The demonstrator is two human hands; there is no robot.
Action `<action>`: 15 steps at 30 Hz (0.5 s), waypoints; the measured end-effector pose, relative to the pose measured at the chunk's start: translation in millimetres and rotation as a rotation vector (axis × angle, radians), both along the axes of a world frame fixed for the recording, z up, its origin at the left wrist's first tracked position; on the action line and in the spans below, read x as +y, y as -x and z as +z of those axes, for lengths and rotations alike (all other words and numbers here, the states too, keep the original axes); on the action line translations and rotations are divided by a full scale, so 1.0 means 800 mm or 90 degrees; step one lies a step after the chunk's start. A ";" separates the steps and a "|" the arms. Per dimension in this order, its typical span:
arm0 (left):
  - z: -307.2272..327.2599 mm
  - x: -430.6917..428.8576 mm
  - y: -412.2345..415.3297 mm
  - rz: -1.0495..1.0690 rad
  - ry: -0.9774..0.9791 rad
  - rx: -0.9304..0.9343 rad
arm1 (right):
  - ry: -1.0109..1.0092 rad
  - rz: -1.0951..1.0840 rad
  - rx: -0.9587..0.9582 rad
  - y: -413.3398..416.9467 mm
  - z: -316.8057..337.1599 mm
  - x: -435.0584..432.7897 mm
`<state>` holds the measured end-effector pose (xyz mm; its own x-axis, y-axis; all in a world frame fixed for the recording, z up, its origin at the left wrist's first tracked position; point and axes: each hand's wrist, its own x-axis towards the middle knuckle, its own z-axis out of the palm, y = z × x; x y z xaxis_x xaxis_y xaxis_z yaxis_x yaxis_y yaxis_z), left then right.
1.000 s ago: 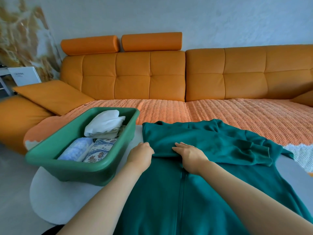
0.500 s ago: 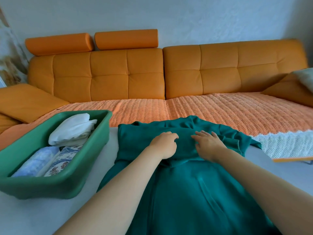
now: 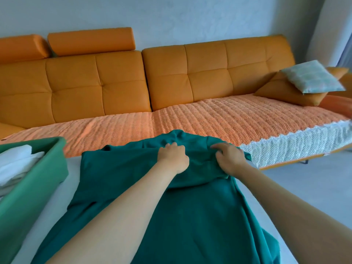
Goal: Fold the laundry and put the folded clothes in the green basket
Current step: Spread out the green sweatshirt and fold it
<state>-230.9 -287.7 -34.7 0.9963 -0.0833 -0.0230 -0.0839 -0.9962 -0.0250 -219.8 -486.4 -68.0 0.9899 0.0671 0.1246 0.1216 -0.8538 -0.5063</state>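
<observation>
Lying spread on the pale desk: one teal garment, plain and matte, its upper part bunched in soft folds on the side toward the orange sofa. Left grip: fingers curled into the cloth near its top edge. Right grip: fingers curled, pinching a fold just beside. Green basket: left on the desk, near the garment but apart, holding folded white clothes. Pale cushion: sofa, right end.

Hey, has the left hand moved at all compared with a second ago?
Yes. The left hand was right beside the green basket; it has moved right, away from the basket, and now grips the teal garment near the middle of its far edge.
</observation>
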 end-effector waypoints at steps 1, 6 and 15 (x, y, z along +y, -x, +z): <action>-0.003 -0.010 -0.005 -0.025 0.051 -0.015 | -0.002 -0.036 -0.014 -0.005 0.002 -0.015; -0.020 -0.071 -0.026 -0.189 0.168 -0.008 | 0.150 -0.082 0.041 -0.024 -0.017 -0.078; -0.053 -0.135 -0.060 -0.179 0.120 0.037 | 0.103 -0.115 0.059 -0.050 -0.026 -0.095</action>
